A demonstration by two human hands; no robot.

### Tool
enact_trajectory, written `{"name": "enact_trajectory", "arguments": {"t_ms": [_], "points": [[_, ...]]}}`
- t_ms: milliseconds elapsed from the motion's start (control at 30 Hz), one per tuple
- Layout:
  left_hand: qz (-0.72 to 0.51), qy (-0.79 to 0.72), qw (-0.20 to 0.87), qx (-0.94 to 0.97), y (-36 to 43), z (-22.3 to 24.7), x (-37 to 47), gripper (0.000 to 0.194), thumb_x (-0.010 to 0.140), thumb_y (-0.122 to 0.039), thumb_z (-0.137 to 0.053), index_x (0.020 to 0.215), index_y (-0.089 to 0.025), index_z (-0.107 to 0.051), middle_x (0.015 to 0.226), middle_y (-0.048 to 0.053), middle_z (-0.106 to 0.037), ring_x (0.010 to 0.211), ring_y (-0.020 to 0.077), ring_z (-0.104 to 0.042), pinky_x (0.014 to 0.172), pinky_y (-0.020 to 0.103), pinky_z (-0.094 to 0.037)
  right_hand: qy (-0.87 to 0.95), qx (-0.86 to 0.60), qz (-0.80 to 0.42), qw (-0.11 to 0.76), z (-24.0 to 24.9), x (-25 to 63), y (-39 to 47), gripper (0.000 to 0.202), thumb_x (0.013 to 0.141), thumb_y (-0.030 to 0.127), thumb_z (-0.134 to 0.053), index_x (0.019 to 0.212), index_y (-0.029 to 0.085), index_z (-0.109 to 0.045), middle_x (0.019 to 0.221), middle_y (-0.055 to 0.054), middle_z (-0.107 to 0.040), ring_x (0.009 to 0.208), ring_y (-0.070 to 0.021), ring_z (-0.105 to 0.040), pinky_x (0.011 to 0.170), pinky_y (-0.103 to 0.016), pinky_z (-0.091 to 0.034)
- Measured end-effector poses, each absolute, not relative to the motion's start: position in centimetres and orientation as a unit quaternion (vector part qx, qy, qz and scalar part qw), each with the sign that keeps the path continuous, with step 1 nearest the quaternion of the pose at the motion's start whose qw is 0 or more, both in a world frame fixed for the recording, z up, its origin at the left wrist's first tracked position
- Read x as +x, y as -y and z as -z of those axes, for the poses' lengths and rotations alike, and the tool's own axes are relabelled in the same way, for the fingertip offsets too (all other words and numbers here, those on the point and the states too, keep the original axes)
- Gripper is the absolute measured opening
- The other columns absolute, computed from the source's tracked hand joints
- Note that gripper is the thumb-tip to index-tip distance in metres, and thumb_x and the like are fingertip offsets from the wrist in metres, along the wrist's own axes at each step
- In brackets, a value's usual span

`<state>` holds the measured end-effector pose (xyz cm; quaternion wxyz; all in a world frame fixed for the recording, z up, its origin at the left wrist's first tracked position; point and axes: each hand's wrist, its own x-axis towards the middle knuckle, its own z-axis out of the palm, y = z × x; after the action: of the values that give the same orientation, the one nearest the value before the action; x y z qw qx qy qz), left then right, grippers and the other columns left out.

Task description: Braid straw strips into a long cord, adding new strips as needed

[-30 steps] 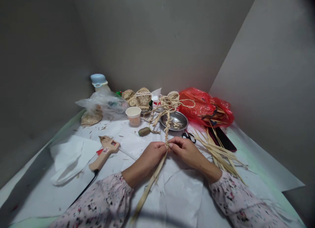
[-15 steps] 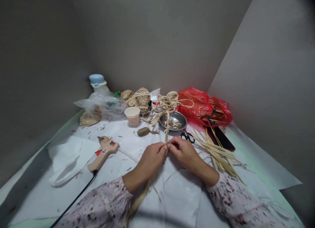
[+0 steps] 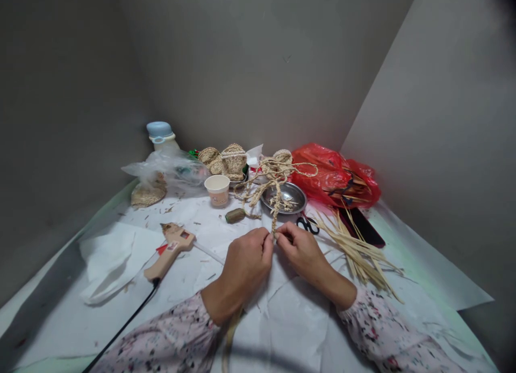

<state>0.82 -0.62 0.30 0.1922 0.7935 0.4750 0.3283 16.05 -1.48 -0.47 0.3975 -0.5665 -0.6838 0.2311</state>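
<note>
A straw braid runs from a loose coil at the back, over the metal bowl, down to my fingers. My left hand is closed, with thumb and fingers pinching the near end of the braid. Right beside it, my right hand pinches the same end from the other side. The fingertips nearly meet, and the strands between them are mostly hidden. Pale straw strands trail below my left wrist. Scissors with black handles lie just beyond my right hand.
To the left lies a glue gun with a cord. A paper cup and a green-brown roll stand ahead. On the right are loose straw strips, a dark phone and a red plastic bag. Walls enclose the table.
My left hand has turned, its knuckles now raised and fingers curled more tightly at the braid. The trailing strands below have shifted. My right hand is nearly unmoved.
</note>
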Motion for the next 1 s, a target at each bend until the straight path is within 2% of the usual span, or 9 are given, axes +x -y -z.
{"name": "enact_trajectory", "arguments": {"t_ms": [267,433,633,733,833,1000], "points": [[-0.286,-0.442,0.179,0.831,1.5,0.4,1.2,0.02,0.089,-0.024,-0.044,0.076,-0.02,-0.059,0.072,0.006,-0.065,0.061,0.0186,-0.056,0.058,0.028,-0.028,0.621,-0.584,-0.294,0.433,0.6,15.9,1.5,0.013,0.083,0.026,-0.051,0.08,0.019,-0.061,0.077,-0.002,-0.067,0.073,-0.0172,-0.061,0.069,-0.027,-0.044],[-0.22,-0.456,0.129,0.853,2.0,0.1,1.3,0.021,0.09,-0.026,-0.043,0.083,-0.019,-0.062,0.075,0.01,-0.069,0.061,0.022,-0.061,0.057,0.029,-0.032,0.588,-0.576,-0.33,0.462,0.7,15.6,1.4,0.014,0.083,0.027,-0.051,0.08,0.018,-0.061,0.076,-0.001,-0.064,0.073,-0.0163,-0.058,0.068,-0.027,-0.043],[-0.138,-0.459,0.089,0.873,2.4,-0.7,1.5,0.028,0.092,-0.021,-0.035,0.089,-0.016,-0.062,0.08,0.01,-0.07,0.068,0.0248,-0.066,0.06,0.032,-0.042,0.521,-0.563,-0.422,0.483,0.6,15.2,1.3,0.016,0.079,0.032,-0.054,0.078,0.017,-0.058,0.06,0.005,-0.052,0.053,-0.0118,-0.045,0.053,-0.024,-0.036],[-0.13,-0.448,0.087,0.88,2.4,-0.8,1.5,0.03,0.093,-0.022,-0.033,0.089,-0.016,-0.062,0.081,0.01,-0.07,0.069,0.0252,-0.066,0.061,0.033,-0.043,0.502,-0.55,-0.456,0.488,0.5,14.9,1.4,0.017,0.079,0.034,-0.055,0.08,0.017,-0.057,0.058,0.006,-0.049,0.051,-0.0106,-0.041,0.051,-0.024,-0.033],[-0.127,-0.436,0.096,0.886,2.4,-0.7,1.6,0.029,0.092,-0.022,-0.034,0.089,-0.016,-0.062,0.081,0.01,-0.07,0.069,0.0245,-0.066,0.06,0.032,-0.043,0.494,-0.539,-0.469,0.495,0.5,14.8,1.5,0.018,0.079,0.035,-0.055,0.081,0.017,-0.055,0.063,0.005,-0.051,0.054,-0.011,-0.044,0.052,-0.024,-0.034],[-0.188,-0.431,0.127,0.873,2.2,-1.1,1.3,0.028,0.092,-0.026,-0.037,0.081,-0.019,-0.061,0.075,0.006,-0.068,0.066,0.0203,-0.063,0.06,0.03,-0.04,0.494,-0.549,-0.454,0.498,0.2,15.4,1.4,0.015,0.079,0.033,-0.054,0.08,0.018,-0.054,0.066,0.004,-0.053,0.056,-0.0115,-0.044,0.055,-0.024,-0.035]]}}
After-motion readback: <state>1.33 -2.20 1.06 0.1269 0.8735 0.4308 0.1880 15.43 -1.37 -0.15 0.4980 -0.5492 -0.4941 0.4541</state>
